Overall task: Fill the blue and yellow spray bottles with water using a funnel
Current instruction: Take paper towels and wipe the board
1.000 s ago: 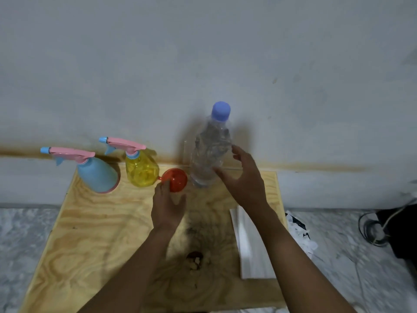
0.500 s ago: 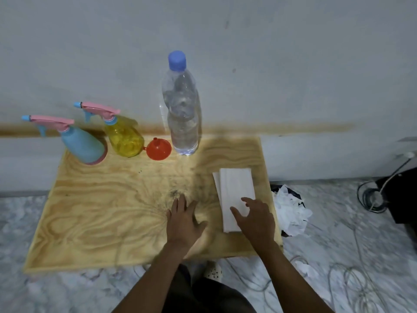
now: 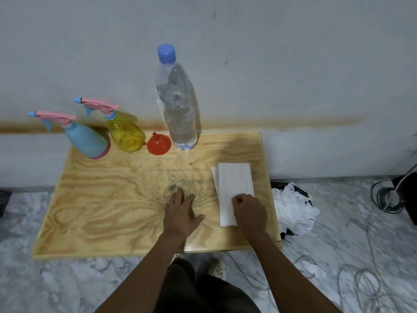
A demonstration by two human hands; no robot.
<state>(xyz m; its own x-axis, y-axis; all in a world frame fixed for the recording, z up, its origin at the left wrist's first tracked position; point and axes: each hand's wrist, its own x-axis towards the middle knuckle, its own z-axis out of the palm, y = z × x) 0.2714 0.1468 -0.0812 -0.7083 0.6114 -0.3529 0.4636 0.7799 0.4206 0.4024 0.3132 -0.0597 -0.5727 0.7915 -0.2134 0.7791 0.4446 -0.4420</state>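
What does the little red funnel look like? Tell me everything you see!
The funnel is small, red-orange and looks like shiny plastic. It sits upside down on the wooden table, wide mouth down, short spout pointing up. A little tab sticks out from its rim toward the yellow spray bottle; whether they touch is unclear. The water bottle stands close on its other side.

I've one head view only: wide-angle, looking forward and down at the surface (image 3: 101, 211), fairly near, wall (image 3: 270, 53) behind.
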